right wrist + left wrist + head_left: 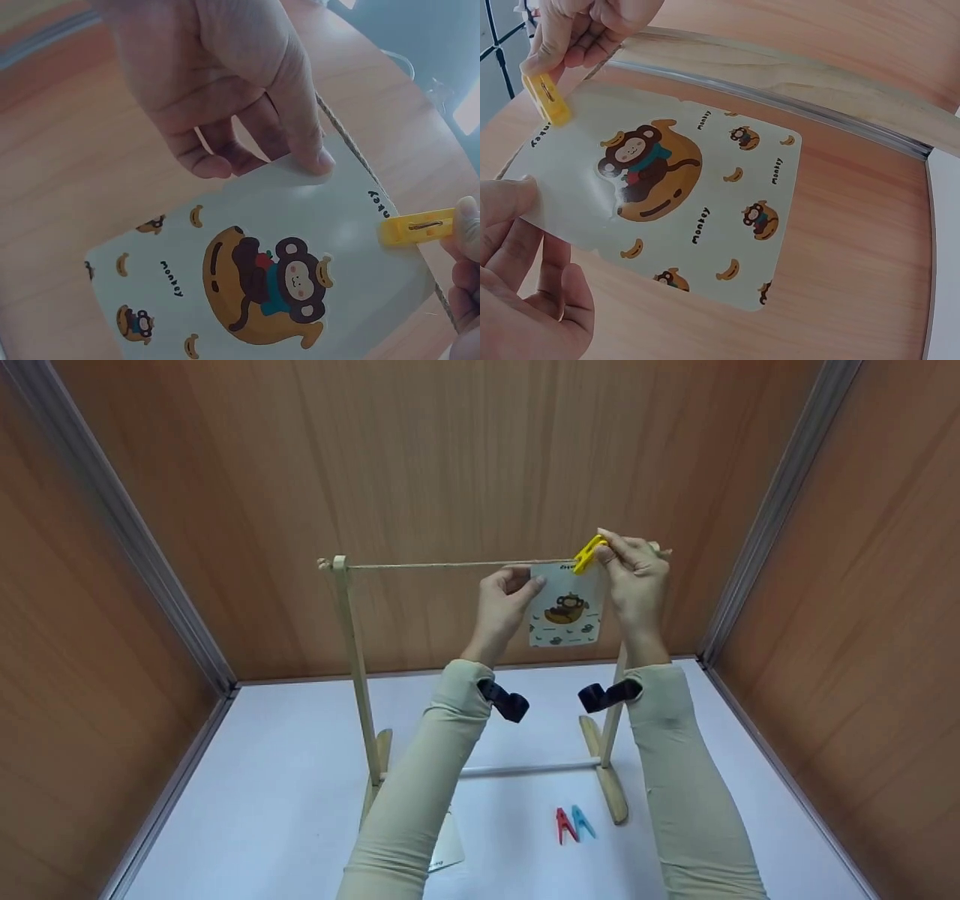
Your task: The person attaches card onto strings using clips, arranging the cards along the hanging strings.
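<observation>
1. A small wooden rack (352, 660) stands on a white table (285, 780). It has two thin posts and a string (442, 564) pulled tight across the top.
2. A little card (564, 611) with a brown monkey and bananas on it hangs at the string, near the right end.
3. The left hand (504, 604) holds the card by its top left corner. The thumb (304, 142) presses on the front of the card and the fingers curl behind it.
4. The right hand (636, 577) pinches a yellow peg (589, 555) between its thumb and fingers. The peg sits at the top right corner of the card, right where the card meets the string.
5. In the wrist views the tip of the peg lies over the card's edge. I cannot tell if it already bites down on the string.
6. Both arms wear pale sleeves, each with a dark strap at the wrist.
7. A red peg (563, 825) and a blue peg (582, 820) lie side by side on the table, touching, near the rack's right foot.
8. Another white card (448, 851) lies on the table, partly hidden under the left arm.
9. Brown wooden walls (450, 457) stand around the table.
</observation>
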The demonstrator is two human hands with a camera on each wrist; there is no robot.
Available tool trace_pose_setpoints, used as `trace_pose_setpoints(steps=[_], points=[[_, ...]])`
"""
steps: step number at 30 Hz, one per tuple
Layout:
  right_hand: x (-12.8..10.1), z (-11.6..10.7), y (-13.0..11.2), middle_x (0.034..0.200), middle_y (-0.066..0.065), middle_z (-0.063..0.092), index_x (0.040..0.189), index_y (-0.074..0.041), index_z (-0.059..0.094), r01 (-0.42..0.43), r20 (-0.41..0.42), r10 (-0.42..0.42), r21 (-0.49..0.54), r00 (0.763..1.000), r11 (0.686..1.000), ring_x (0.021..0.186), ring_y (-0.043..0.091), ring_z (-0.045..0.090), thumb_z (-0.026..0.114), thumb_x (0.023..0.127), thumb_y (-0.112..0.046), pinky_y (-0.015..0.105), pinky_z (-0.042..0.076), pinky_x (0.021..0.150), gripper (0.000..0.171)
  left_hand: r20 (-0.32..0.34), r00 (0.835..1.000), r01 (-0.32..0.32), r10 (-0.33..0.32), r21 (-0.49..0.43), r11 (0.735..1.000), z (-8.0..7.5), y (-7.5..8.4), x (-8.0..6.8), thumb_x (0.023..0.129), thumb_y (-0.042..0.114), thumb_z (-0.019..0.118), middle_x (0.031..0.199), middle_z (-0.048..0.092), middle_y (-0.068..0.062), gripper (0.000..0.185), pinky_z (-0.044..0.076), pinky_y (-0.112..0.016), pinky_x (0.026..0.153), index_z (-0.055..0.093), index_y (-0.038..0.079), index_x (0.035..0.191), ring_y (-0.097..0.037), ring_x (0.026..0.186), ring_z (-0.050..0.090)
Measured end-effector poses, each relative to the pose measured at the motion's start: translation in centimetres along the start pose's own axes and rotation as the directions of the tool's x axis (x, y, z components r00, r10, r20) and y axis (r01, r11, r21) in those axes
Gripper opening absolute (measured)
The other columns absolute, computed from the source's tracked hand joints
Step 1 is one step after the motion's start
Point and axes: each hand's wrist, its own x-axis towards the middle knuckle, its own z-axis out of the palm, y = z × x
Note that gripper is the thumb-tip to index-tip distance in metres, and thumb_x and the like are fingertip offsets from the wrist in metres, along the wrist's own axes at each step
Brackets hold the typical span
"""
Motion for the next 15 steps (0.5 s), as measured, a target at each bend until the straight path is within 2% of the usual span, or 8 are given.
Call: trace_pose_setpoints(steps=[7, 15], points=[[-0.25, 0.02, -0.13, 0.101, 0.001, 0.060, 0.115, -0.001, 0.068, -0.001, 0.062, 0.006, -0.084, 0.998, 0.996, 0.095, 0.005, 0.057, 0.065, 0.086, -0.013, 0.018, 0.051, 0.086, 0.031, 0.008, 1.000, 0.004, -0.004, 0.003, 1.000, 0.08, -0.08, -0.06, 0.094, 0.014, 0.062, 0.113, 0.068, -0.015, 0.027, 0.052, -0.031, 0.089, 0.063, 0.000, 0.117, -0.020, 0.101, 0.066], [-0.31, -0.23, -0.10, 0.106, 0.012, 0.062, 0.118, -0.002, 0.067, 0.057, 0.105, -0.039, -0.178, 0.994, 0.982, 0.093, 0.005, 0.054, 0.063, 0.088, -0.013, 0.012, 0.048, 0.081, 0.032, 0.005, 1.000, -0.013, 0.013, -0.025, 1.000, 0.38, -0.08, -0.07, 0.093, 0.010, 0.062, 0.108, 0.069, -0.019, 0.024, 0.053, -0.028, 0.084, 0.063, -0.004, 0.113, -0.020, 0.096, 0.067]])
